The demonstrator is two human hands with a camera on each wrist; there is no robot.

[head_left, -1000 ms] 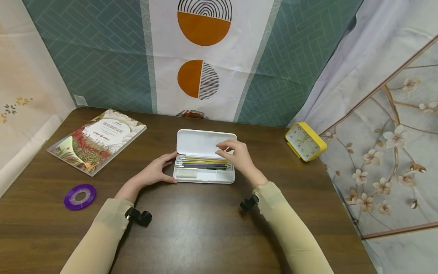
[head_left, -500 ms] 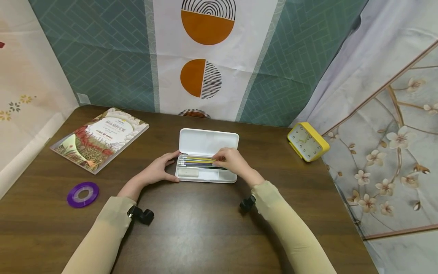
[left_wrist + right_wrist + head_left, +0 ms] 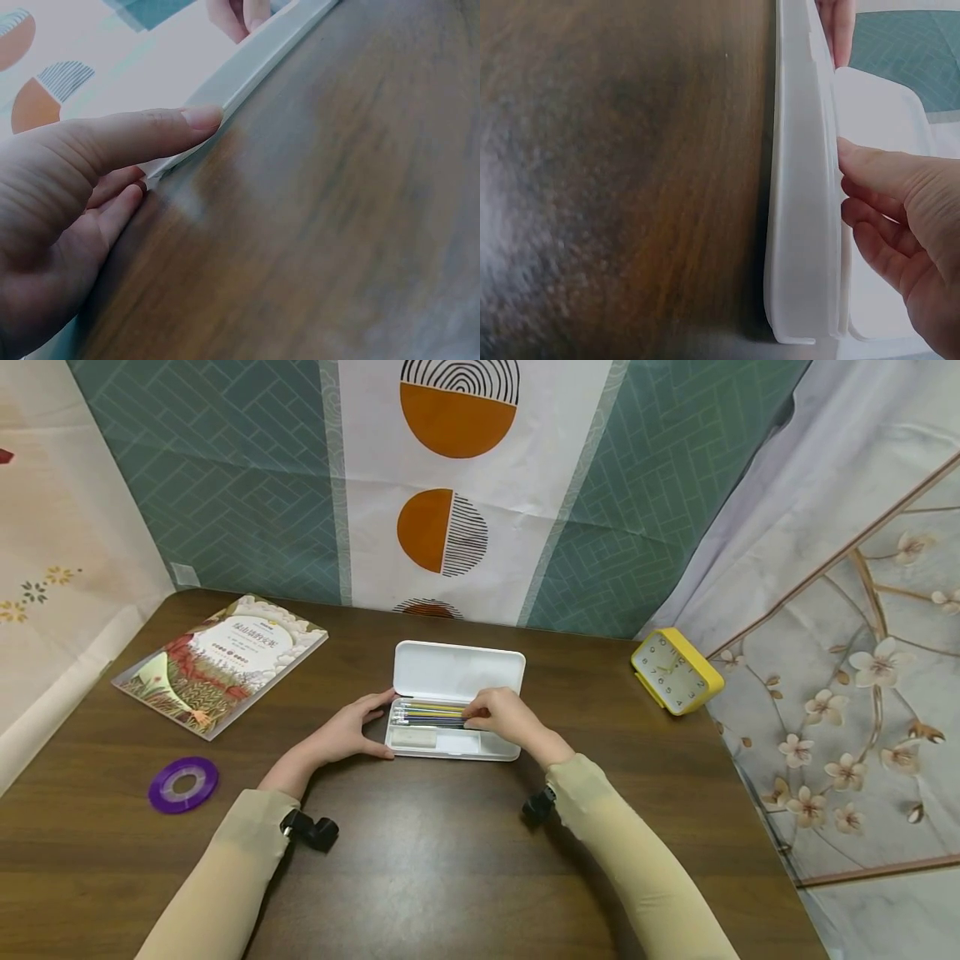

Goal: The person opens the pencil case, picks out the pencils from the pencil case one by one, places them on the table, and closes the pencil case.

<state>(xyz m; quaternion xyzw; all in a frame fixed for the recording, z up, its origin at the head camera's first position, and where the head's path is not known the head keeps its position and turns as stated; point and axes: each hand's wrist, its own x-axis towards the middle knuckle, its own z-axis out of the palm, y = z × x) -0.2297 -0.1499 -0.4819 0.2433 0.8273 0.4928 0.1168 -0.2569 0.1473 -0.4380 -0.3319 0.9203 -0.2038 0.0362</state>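
Pencils lie in the open white box; my right hand has just dropped to them from the lid, so the work now seems to be there. Whether it pinches any, I can't tell. My left hand grips the box's left end. I count one box, one eraser, one purple roll, one book, one clock; several pencils, too bunched to number.

The left sleeve and right sleeve are plain pale cream-yellow, long and softly wrinkled at the cuffs. A compact black left wrist camera and black right wrist camera sit there; left hand and right hand are bare.
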